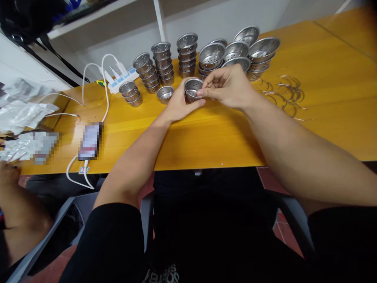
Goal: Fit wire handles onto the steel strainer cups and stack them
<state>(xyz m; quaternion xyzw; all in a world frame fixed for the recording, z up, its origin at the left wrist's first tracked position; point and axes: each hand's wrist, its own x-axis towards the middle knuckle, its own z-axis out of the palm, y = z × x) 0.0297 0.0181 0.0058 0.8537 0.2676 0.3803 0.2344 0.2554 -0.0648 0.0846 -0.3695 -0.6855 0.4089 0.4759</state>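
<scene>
My left hand (180, 103) is wrapped round a small perforated metal strainer basket (193, 94), held upright a little above the table. At the basket's right rim, the thumb and forefinger of my right hand (225, 87) are pinched together, touching or very near the metal. Whatever lies between those fingertips is too small to make out. Just left of my left hand, a single small strainer basket (165, 93) sits on the table. Behind both hands stand larger strainer baskets (211, 55), stacked and partly hidden by my right hand.
Stacks of small strainer baskets (162, 63) line the back. Thin curved wires (290, 92) lie loose at right. A phone (90, 141) on a white cable and a power strip (122, 80) are leftward, near plastic bags (23, 114). Another person's arm (23, 212) shows at far left.
</scene>
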